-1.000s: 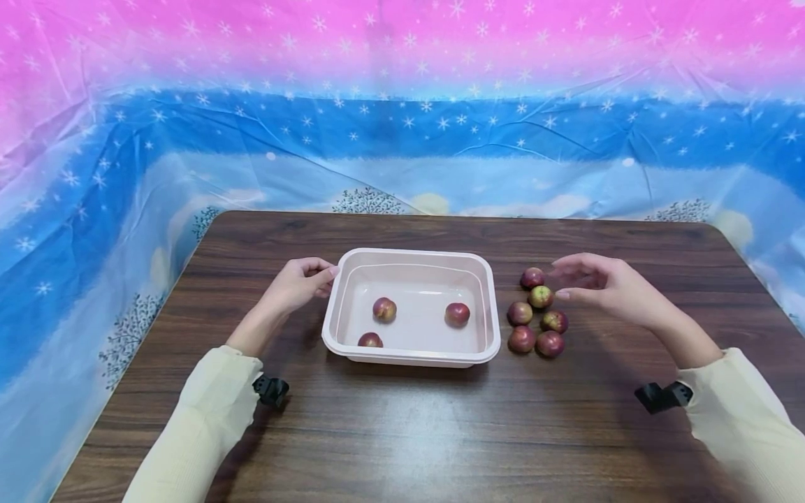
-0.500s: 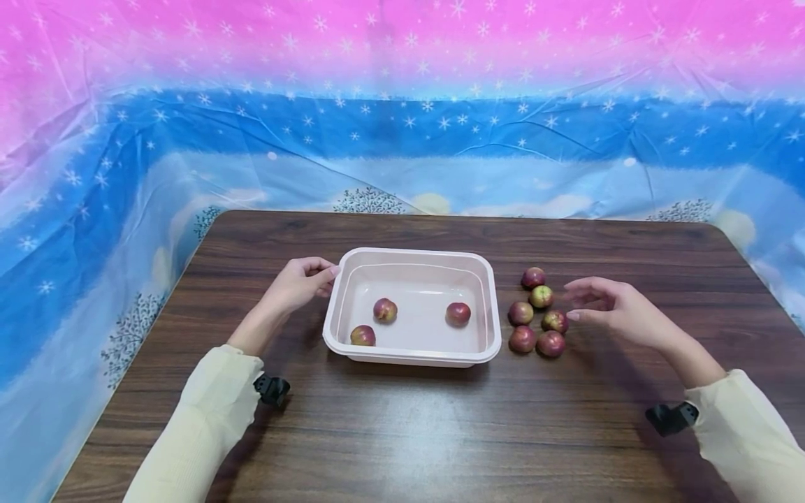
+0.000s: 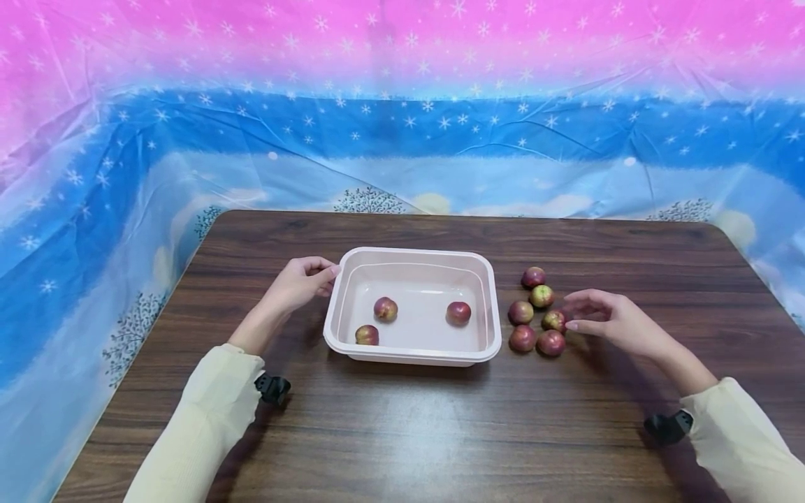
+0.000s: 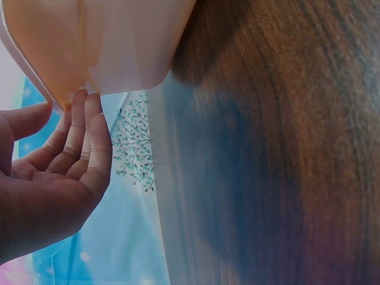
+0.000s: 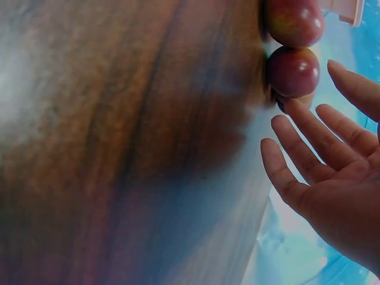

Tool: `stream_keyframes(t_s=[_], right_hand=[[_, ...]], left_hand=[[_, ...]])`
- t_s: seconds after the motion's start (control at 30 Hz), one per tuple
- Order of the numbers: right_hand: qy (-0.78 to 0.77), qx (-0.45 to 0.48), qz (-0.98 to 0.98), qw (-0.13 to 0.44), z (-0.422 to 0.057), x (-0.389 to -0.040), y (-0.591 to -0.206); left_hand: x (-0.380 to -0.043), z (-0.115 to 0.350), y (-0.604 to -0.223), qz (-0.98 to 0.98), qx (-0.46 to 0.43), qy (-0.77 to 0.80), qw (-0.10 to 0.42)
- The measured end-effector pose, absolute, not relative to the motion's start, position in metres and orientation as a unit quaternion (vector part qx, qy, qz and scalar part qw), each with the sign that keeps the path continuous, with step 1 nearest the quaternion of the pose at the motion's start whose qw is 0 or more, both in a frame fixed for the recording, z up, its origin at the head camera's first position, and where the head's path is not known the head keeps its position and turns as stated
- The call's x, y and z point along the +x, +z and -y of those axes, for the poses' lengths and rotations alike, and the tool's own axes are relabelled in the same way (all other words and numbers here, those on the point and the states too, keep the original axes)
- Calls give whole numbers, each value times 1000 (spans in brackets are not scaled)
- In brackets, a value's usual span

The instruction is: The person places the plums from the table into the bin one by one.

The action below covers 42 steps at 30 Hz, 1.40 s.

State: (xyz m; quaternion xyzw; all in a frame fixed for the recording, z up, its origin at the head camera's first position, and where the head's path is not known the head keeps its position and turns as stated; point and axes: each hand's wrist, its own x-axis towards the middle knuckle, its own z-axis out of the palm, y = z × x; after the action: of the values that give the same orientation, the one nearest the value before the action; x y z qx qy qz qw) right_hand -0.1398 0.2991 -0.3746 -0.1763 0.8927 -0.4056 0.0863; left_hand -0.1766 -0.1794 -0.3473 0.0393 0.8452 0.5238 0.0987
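Observation:
A pale pink plastic tub [image 3: 411,355] stands mid-table with three red-green plums inside: one near its middle [image 3: 386,309], one at the right [image 3: 458,313], one at the front left [image 3: 367,335]. My left hand [image 3: 299,285] pinches the tub's left rim; the left wrist view shows the thumb at the rim and the fingertips [image 4: 79,95] against the outer wall. Right of the tub lie several more plums [image 3: 520,312] in a close cluster. Beside them my right hand [image 3: 606,319] has its fingers loosely spread, thumb tip right at a plum [image 3: 554,321]. In the right wrist view, the palm holds nothing.
Everything stands on a dark wood-grain table [image 3: 402,433] with rounded far corners. A pink and blue snowflake cloth [image 3: 402,126] hangs behind it and along the left side. Each wrist wears a black strap mount, the left one [image 3: 272,388] below the sleeve.
My right hand has come down toward the near side of the plum cluster. The plum at the tub's front left has rolled left, then slightly back right. The left hand keeps its place on the rim.

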Motion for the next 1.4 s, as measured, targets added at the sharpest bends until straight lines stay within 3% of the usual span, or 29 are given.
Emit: stream_keyframes(t_s=[1.4], right_hand=[[-387, -176, -901, 82, -296, -143, -382]], left_hand=[[-177, 180, -348, -839, 35, 533, 101]])
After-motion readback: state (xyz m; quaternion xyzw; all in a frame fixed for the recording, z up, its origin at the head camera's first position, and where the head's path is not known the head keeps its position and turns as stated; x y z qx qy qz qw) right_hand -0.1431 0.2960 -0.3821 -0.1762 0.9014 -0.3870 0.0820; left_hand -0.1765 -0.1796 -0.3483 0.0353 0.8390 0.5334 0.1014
